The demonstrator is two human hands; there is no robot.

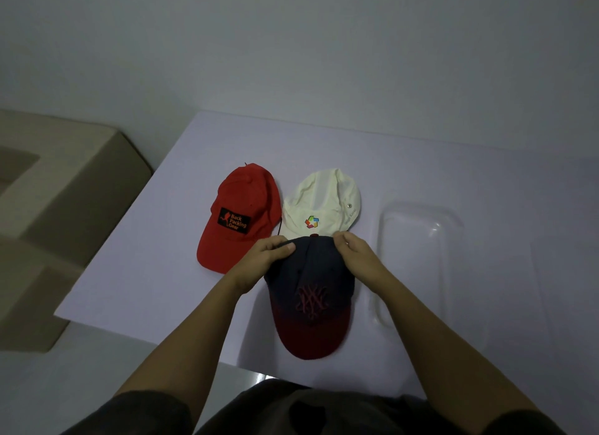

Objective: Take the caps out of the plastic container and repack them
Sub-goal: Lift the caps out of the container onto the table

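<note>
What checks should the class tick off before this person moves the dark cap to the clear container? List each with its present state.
1. Both hands on the cap: ok. The left hand and right hand pinch the back of the navy cap.
2. Plastic container empty: ok, nothing shows inside it.
3. Container within reach: ok, it sits just to the right of the navy cap.
4. Other caps out of the way: ok. The red cap and white cap lie behind.
5. Navy cap flattened for packing: cannot tell.
6. Container lid whereabouts: cannot tell.
</note>
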